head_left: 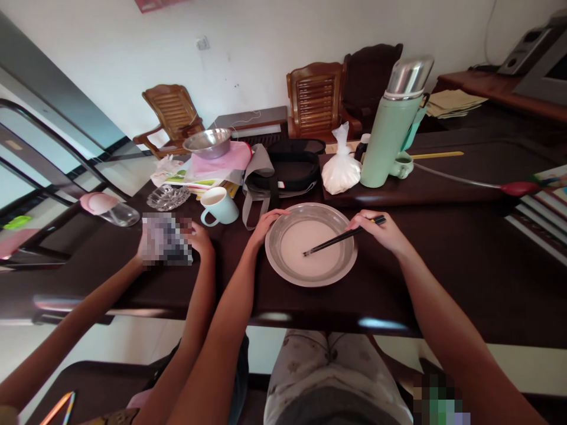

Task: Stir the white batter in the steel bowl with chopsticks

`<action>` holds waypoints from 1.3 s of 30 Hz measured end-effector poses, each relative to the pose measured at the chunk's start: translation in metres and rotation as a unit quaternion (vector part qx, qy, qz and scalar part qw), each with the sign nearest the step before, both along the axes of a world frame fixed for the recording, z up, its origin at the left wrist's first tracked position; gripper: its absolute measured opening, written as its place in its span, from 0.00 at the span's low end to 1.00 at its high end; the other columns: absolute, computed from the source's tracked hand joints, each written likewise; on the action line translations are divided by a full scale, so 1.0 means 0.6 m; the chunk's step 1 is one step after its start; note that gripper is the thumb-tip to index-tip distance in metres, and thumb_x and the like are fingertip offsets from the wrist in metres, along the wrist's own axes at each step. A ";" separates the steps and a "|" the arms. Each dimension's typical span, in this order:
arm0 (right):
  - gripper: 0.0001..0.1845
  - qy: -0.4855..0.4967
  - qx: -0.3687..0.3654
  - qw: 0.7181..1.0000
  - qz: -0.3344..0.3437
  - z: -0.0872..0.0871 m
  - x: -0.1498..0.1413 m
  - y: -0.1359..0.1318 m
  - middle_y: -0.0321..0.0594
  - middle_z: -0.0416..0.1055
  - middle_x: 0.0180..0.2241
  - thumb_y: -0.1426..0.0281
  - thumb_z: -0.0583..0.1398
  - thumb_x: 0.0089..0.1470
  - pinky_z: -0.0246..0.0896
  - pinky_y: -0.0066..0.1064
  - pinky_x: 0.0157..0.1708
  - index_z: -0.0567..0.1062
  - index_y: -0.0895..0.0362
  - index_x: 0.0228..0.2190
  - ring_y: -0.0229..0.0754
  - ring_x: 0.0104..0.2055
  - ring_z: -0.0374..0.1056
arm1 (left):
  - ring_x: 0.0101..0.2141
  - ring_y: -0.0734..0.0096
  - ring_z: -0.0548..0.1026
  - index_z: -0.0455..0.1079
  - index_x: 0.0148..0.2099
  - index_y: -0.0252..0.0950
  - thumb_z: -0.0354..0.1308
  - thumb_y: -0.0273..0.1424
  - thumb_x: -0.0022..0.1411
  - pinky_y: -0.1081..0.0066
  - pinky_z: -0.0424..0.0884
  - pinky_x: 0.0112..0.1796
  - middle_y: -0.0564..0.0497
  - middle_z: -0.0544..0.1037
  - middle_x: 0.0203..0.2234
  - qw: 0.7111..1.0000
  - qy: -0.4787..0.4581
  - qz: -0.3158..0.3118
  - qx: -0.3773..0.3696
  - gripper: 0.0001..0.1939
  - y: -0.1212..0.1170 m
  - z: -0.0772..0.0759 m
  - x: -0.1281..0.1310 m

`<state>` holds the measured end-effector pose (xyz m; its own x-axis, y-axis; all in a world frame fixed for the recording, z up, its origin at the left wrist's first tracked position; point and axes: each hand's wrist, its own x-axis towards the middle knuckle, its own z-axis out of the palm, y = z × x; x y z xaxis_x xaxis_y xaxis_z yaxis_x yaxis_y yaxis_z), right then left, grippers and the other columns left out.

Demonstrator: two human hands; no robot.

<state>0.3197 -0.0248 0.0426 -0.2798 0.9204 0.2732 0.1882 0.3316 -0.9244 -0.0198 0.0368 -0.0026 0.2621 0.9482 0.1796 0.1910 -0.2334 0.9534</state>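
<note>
A wide metal basin (pixel 275 262) of milky white liquid sits on the dark table in front of me. My left hand (pixel 267 227) holds its left rim, fingers along the far edge. In my right hand (pixel 376 227), closed at the basin's right side, is a pair of dark chopsticks (pixel 332 241), slanting down to the left with their tips in the liquid. Just beyond the basin stands a tied clear bag of white powder (pixel 341 171).
At my left, another person's hands (pixel 199 239) hold a pixelated item. Nearby are a pale mug (pixel 219 206), glass dish (pixel 168 198), lying bottle (pixel 110 208) and steel bowl (pixel 208 143). A black-grey bag (pixel 286 171) and tall green thermos (pixel 392 136) stand behind the basin.
</note>
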 end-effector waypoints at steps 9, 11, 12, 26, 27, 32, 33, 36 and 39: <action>0.18 0.034 -0.003 0.999 -0.019 -0.006 0.010 0.005 0.39 0.76 0.26 0.57 0.59 0.55 0.64 0.35 0.39 0.76 0.54 0.22 0.43 0.32 0.72 | 0.46 0.60 0.72 0.73 0.49 0.35 0.45 0.37 0.68 0.60 0.68 0.47 0.43 0.75 0.44 1.000 -0.002 -0.008 0.012 0.18 -0.008 0.001 -0.034; 0.17 0.014 -0.002 1.000 0.008 -0.004 0.004 0.002 0.39 0.77 0.28 0.57 0.58 0.56 0.64 0.35 0.40 0.77 0.54 0.23 0.44 0.34 0.73 | 0.47 0.56 0.73 0.75 0.48 0.38 0.44 0.42 0.67 0.60 0.68 0.47 0.44 0.77 0.38 1.000 -0.005 -0.013 0.017 0.22 -0.020 0.007 -0.104; 0.17 0.008 0.005 1.000 0.005 -0.004 0.002 0.001 0.39 0.77 0.29 0.57 0.58 0.56 0.64 0.35 0.40 0.77 0.54 0.24 0.44 0.35 0.73 | 0.47 0.55 0.74 0.75 0.49 0.40 0.45 0.46 0.65 0.60 0.69 0.47 0.45 0.78 0.36 1.000 -0.009 -0.015 0.024 0.23 -0.026 0.008 -0.144; 0.17 0.010 0.033 0.996 -0.082 0.001 0.007 0.002 0.41 0.78 0.29 0.56 0.59 0.54 0.64 0.35 0.41 0.77 0.55 0.24 0.45 0.35 0.73 | 0.42 0.61 0.76 0.78 0.37 0.39 0.28 0.66 0.51 0.63 0.66 0.45 0.45 0.75 0.23 0.954 -0.046 0.196 0.221 0.46 -0.029 -0.011 -0.252; 0.17 0.016 0.032 0.995 -0.094 0.001 0.009 0.003 0.40 0.77 0.28 0.56 0.59 0.54 0.64 0.35 0.40 0.77 0.55 0.24 0.44 0.34 0.73 | 0.42 0.61 0.75 0.78 0.36 0.39 0.32 0.64 0.53 0.64 0.66 0.45 0.45 0.76 0.24 0.966 -0.046 0.164 0.194 0.42 -0.031 -0.003 -0.222; 0.18 0.007 0.007 1.000 -0.009 0.000 0.006 0.001 0.40 0.77 0.28 0.55 0.59 0.55 0.64 0.35 0.40 0.77 0.55 0.23 0.45 0.34 0.73 | 0.45 0.60 0.74 0.78 0.38 0.37 0.50 0.39 0.61 0.64 0.67 0.47 0.47 0.79 0.37 0.999 0.016 0.037 0.026 0.17 -0.010 0.002 -0.035; 0.18 0.002 0.010 1.000 -0.004 0.000 0.005 0.001 0.41 0.77 0.29 0.55 0.59 0.54 0.64 0.36 0.40 0.77 0.55 0.24 0.45 0.35 0.73 | 0.44 0.61 0.73 0.78 0.39 0.36 0.51 0.36 0.60 0.64 0.67 0.47 0.48 0.79 0.39 0.999 0.018 0.031 0.020 0.15 -0.005 -0.001 -0.011; 0.17 0.006 0.029 0.998 -0.061 0.000 0.007 0.003 0.40 0.77 0.28 0.56 0.59 0.54 0.63 0.35 0.40 0.77 0.55 0.24 0.45 0.35 0.73 | 0.44 0.62 0.73 0.77 0.39 0.35 0.50 0.31 0.58 0.67 0.66 0.48 0.49 0.78 0.40 1.000 0.004 0.015 0.002 0.15 0.003 -0.006 0.017; 0.18 0.023 0.021 0.997 -0.075 -0.001 0.011 0.004 0.39 0.76 0.25 0.56 0.59 0.55 0.63 0.35 0.40 0.77 0.55 0.22 0.44 0.32 0.72 | 0.45 0.63 0.72 0.77 0.38 0.34 0.50 0.29 0.58 0.69 0.66 0.48 0.49 0.78 0.40 1.000 0.000 0.007 -0.012 0.14 0.000 0.002 0.008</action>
<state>0.3264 -0.0223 0.0421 -0.1258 0.9382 0.3225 0.1958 0.3422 -0.9190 -0.0148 0.0367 -0.0011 0.2478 0.9562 0.1559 0.1941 -0.2066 0.9590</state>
